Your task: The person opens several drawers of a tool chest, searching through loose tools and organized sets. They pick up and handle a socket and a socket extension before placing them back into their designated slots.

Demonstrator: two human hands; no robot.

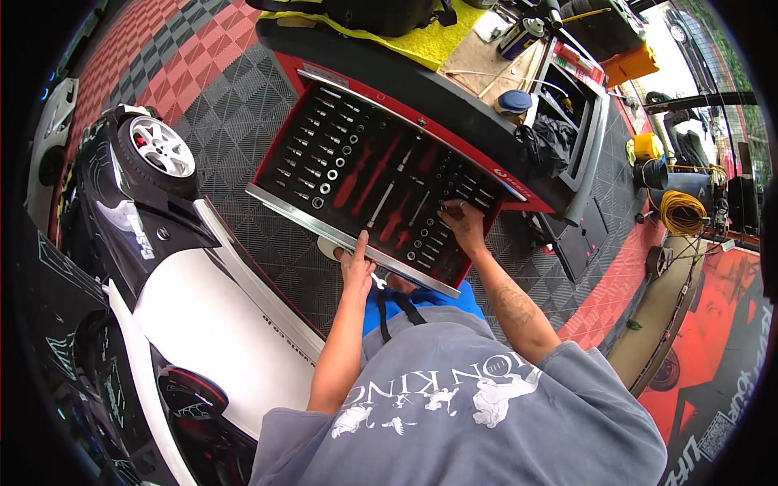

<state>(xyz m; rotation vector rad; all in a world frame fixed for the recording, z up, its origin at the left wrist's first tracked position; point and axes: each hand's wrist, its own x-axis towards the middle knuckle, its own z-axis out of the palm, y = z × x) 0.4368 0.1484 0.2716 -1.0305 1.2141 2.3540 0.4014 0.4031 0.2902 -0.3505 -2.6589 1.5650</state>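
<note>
A tool drawer (pixel 275 197) is pulled out from a red and black tool chest (pixel 381 81) in front of me. In its dark insert lie rows of sockets (pixel 332 174), bit sockets, red-lined recesses and a long ratchet (pixel 395 182). My left hand (pixel 356 266) is at the drawer's front edge, index finger stretched over the rim. Its other fingers are curled round a wrench (pixel 378 281), whose open end sticks out beside the palm. Over the small sockets on the right side, my right hand (pixel 464 227) has its fingertips pinched together; what is between them is too small to tell.
A car with a white wheel (pixel 162 147) and an open door (pixel 219 324) stands close on the left. On the chest top are a yellow towel (pixel 405 40), a spray can (pixel 521 38) and a blue-capped container (pixel 514 103). A yellow hose coil (pixel 683 212) hangs at right.
</note>
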